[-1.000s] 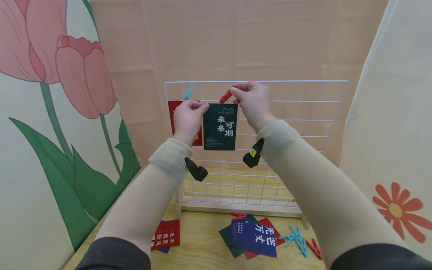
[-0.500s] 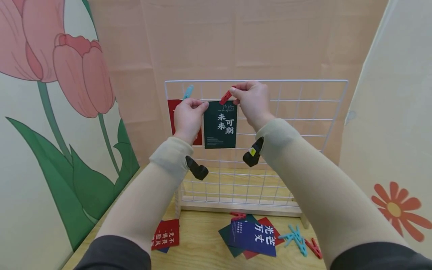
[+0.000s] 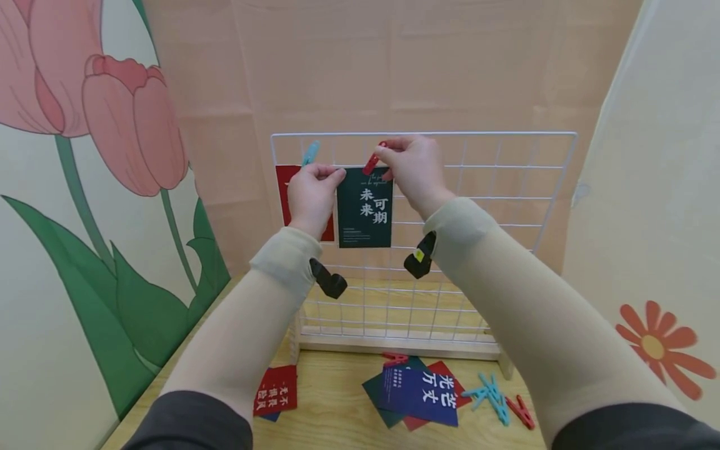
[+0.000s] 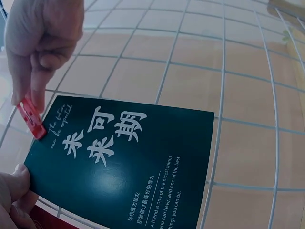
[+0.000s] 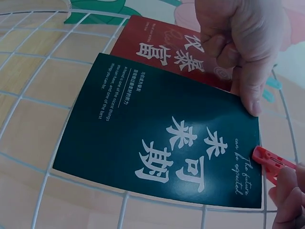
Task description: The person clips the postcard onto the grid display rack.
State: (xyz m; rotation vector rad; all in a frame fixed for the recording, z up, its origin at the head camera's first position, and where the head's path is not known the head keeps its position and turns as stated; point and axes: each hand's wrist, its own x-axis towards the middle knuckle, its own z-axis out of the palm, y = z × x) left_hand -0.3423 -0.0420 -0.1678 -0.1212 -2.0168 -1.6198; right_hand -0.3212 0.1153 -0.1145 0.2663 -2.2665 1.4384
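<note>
A dark green card (image 3: 364,222) with white characters stands against the white wire grid (image 3: 506,198). My left hand (image 3: 311,197) pinches its upper left corner between thumb and fingers. In my right hand (image 3: 416,172) is a red clothespin (image 3: 372,161), pinched at its handle end. The clothespin's tip overlaps the card's top edge, as the right wrist view also shows on the card (image 5: 157,129). Left of it hangs a red card (image 5: 159,47), partly behind my left hand, with a light blue clothespin (image 3: 310,153) at its top.
Below the grid, a blue card (image 3: 419,397) lies over green and red cards on the wooden table (image 3: 332,400). Light blue clothespins (image 3: 489,397) and a red clothespin (image 3: 520,412) lie to their right. Another red card (image 3: 277,390) lies at left, partly behind my left arm.
The red clothespin has come down slightly, from just above the green card to overlapping its top edge. My left hand keeps its pinch on the corner.
</note>
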